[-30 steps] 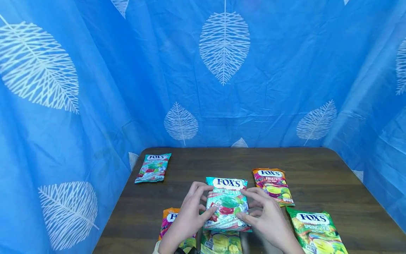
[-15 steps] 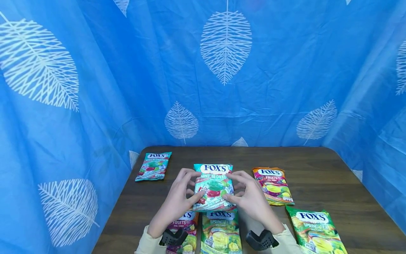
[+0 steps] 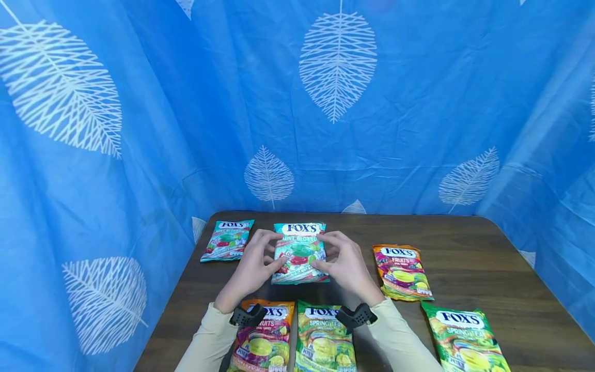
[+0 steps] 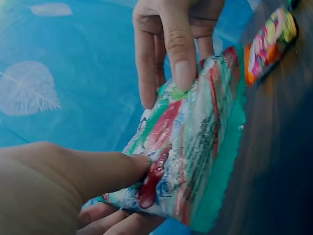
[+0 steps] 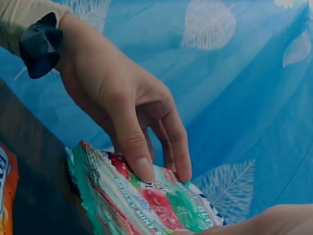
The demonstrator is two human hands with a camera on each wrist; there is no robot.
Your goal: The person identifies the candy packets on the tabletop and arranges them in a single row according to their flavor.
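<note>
Between my two hands is a teal Mint Blossom candy bag [image 3: 299, 258], its printed front facing up. My left hand [image 3: 253, 263] grips its left side, thumb on the front and fingers at the edge. On the opposite side my right hand [image 3: 346, 263] holds it the same way, as the right wrist view shows with the thumb pressing the wrapper. The left wrist view shows the bag [image 4: 190, 132] tilted, its lower seam close to the dark table. Whether it touches the table I cannot tell. Left of it lies a second Mint Blossom bag [image 3: 228, 240].
Below my forearms lie an orange-purple Fruits bag [image 3: 262, 341] and a green Spring Tea bag [image 3: 324, 341]. Farther right are another Fruits bag [image 3: 403, 274] and another Spring Tea bag [image 3: 465, 338]. The wooden table [image 3: 502, 289] ends at a blue leaf-patterned curtain [image 3: 409, 103].
Both hands have carried the Mint Blossom bag away from me and to the left, toward the table's back. The Fruits and Spring Tea bags in front have come into fuller view.
</note>
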